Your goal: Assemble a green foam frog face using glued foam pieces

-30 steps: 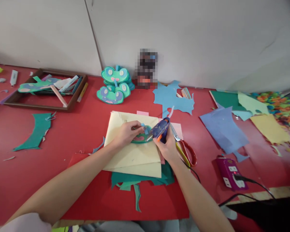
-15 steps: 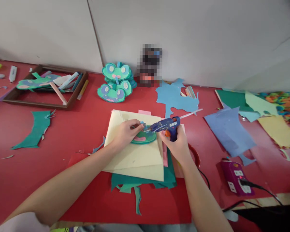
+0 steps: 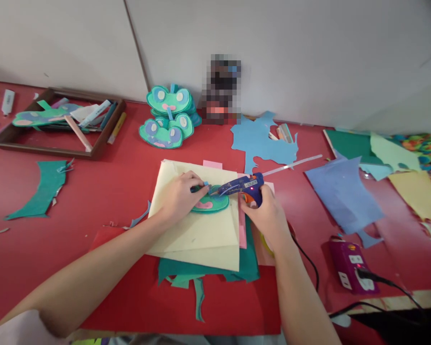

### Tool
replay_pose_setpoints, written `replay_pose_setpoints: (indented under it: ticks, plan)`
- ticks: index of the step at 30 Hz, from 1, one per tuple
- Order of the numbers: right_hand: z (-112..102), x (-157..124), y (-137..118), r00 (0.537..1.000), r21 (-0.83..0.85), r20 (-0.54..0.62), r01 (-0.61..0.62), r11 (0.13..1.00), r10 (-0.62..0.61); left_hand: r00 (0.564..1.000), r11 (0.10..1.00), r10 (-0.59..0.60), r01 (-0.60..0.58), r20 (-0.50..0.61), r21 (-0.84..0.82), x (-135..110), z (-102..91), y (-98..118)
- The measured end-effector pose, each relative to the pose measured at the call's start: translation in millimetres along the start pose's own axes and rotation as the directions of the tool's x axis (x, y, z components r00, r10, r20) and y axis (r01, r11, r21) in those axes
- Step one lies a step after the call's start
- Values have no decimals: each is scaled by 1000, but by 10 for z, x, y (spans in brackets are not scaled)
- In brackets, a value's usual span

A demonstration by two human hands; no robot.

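A green felt frog face (image 3: 215, 205) with a pink mouth lies on a cream felt sheet (image 3: 201, 235). My left hand (image 3: 185, 194) is at its upper left edge, thumb and fingers closed on it beside a small blue tab (image 3: 206, 183). My right hand (image 3: 267, 213) grips a dark blue hot glue gun (image 3: 241, 186) by its handle, fingers around the orange trigger. The nozzle points left and sits at the top of the face, close to my left fingertips. A clear glue stick (image 3: 294, 164) juts from the gun's rear. My left hand hides part of the face.
Finished frog faces (image 3: 168, 103) are stacked by the wall. A wooden frame (image 3: 43, 148) holding markers stands left. Blue felt (image 3: 262, 143) lies behind the gun, and blue-violet felt (image 3: 345, 191) to the right. A purple power box (image 3: 352, 268) with a plugged-in cord sits front right.
The glue gun's nozzle has come down to the frog face, and its glue stick reaches farther right. My left hand keeps its hold. The whole view has shifted slightly.
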State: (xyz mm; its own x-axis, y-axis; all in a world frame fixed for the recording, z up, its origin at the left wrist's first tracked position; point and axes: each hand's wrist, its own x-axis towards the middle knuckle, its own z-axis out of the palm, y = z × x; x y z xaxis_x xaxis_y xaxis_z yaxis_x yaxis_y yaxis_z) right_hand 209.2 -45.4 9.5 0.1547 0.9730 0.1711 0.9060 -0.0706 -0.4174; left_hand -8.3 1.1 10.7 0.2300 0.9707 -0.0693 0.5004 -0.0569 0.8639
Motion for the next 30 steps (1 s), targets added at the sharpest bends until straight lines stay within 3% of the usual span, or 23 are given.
replay_pose_setpoints:
  ticks: [14, 19, 25, 30]
  plan:
    - [-49, 10, -61, 1000, -125, 8, -28, 992, 29, 999, 999, 37, -37, 30, -5, 10, 7, -46]
    - [-45, 12, -71, 999, -135, 10, -36, 990, 37, 998, 995, 55, -56, 21, 78, 20, -5, -29]
    - [-34, 4, -47, 1000, -106, -11, -1, 994, 0, 1000, 999, 4, -4, -3, 45, 15, -1, -29]
    - [-33, 7, -49, 1000, -111, -13, 9, 994, -11, 997, 987, 72, -65, -37, 144, 31, -3, -27]
